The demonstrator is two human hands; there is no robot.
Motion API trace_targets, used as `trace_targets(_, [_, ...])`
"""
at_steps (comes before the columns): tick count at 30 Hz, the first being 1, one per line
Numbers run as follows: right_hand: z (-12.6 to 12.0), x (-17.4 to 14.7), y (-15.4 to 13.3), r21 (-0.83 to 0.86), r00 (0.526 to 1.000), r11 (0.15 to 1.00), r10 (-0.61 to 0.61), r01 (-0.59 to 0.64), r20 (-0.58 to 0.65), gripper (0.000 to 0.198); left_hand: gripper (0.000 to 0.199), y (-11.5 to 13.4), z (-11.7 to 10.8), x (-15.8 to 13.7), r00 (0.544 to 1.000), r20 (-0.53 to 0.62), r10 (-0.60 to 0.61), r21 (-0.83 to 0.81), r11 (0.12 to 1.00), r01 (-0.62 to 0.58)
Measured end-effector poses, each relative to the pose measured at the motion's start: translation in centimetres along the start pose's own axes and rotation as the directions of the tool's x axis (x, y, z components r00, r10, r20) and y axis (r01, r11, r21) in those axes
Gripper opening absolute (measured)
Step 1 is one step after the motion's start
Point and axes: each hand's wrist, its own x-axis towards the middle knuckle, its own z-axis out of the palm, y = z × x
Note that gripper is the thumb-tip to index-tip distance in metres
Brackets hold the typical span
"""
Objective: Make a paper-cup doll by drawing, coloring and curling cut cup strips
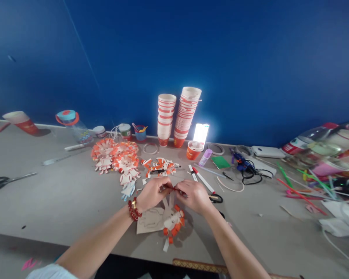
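My left hand [154, 192], with a red bead bracelet [134, 209] at the wrist, pinches the upper end of a narrow paper strip. Fingertip to fingertip with it, my right hand [194, 195] is closed on the strip's end too. Pale strips [171, 200] run from the fingers down to a paper lion-like head [171, 221] fringed with orange curls. That head lies on a beige sheet [150, 221] bearing a pencil-drawn body outline. Fingers partly hide the strip's ends. Several finished-looking paper figures [125, 164] lie to the left, beside orange and white paper scraps [163, 166].
Two tall paper cup stacks [166, 120] stand by the blue wall, near a lit phone [201, 133]. Markers [203, 180], black-handled scissors [215, 198], a glue stick [205, 157] and a blue glue gun [244, 164] lie rightward. More scissors [8, 181] lie far left; clutter [331, 166] fills the right.
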Motion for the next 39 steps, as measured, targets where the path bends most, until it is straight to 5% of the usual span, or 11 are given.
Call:
trace_targets(9, [-0.09, -0.01, -0.07, -0.007, 0.999, 0.999, -0.035, 0.035, -0.002, 0.015, 0.009, 0.11, -0.56, 0.07, 0.998, 0.046, 0.053, -0.02, 0.998, -0.052])
trace_targets(21, [-0.46, -0.09, -0.02, 0.117, 0.972, 0.979, 0.143, -0.166, 0.184, 0.011, 0.013, -0.12, -0.28, 0.21, 0.994, 0.037, 0.101, 0.165, 0.981, -0.105])
trace_targets(32, [-0.23, 0.04, -0.12, 0.093, 0.97, 0.984, 0.13, -0.152, 0.207, 0.012, 0.002, -0.25, -0.34, 0.14, 0.998, 0.053, 0.027, -0.011, 1.0, -0.027])
trace_targets(39, [-0.04, -0.07, 0.18, 0.068, 0.976, 0.993, 0.084, -0.1, 0.203, 0.015, 0.009, 0.13, -0.38, 0.18, 0.998, 0.045, 0.042, 0.016, 0.999, -0.043])
